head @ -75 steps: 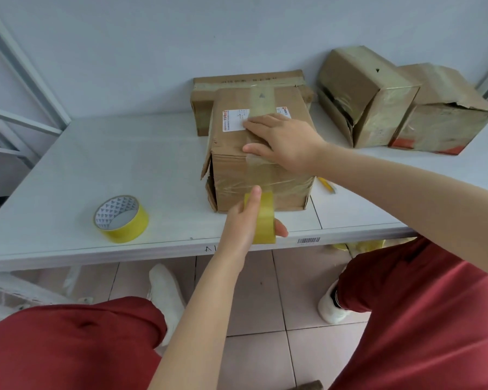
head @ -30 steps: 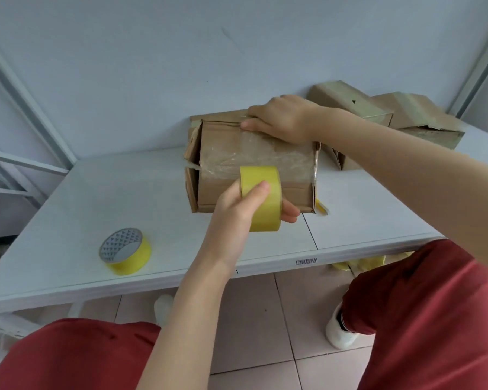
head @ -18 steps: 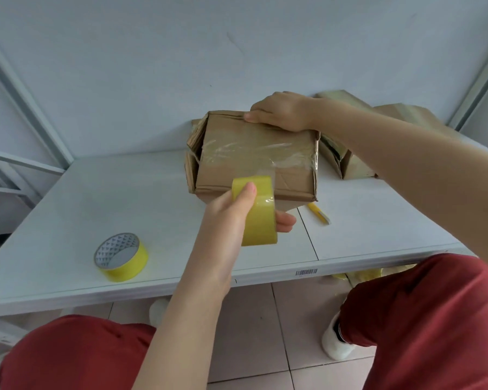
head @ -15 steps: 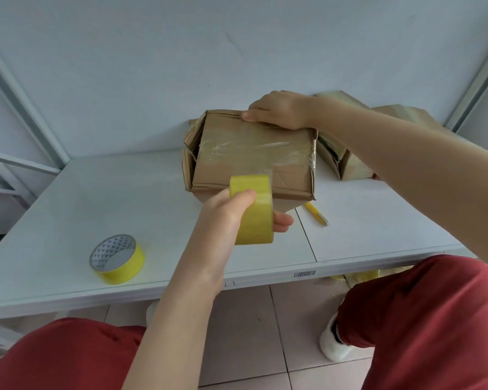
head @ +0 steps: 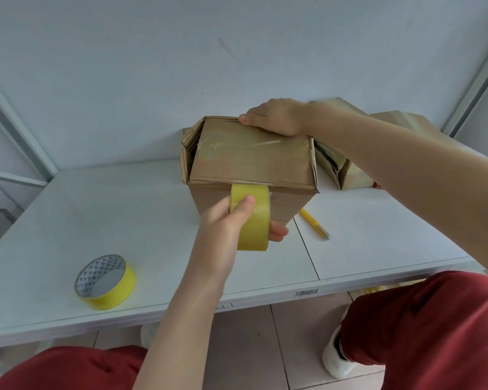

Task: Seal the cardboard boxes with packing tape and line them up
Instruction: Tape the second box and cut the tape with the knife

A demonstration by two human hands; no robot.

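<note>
Cardboard box [head: 251,161], tilted, glossy-taped, creased

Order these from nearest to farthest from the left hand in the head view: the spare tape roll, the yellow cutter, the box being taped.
1. Box being taped: directly behind the left hand, which grips another tape roll.
2. Yellow cutter: on the table, to the right.
3. Spare tape roll: near the table's front edge, far left.

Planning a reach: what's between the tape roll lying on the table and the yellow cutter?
In the head view, the left hand reaches across that stretch, gripping a second tape roll against the box.
</note>
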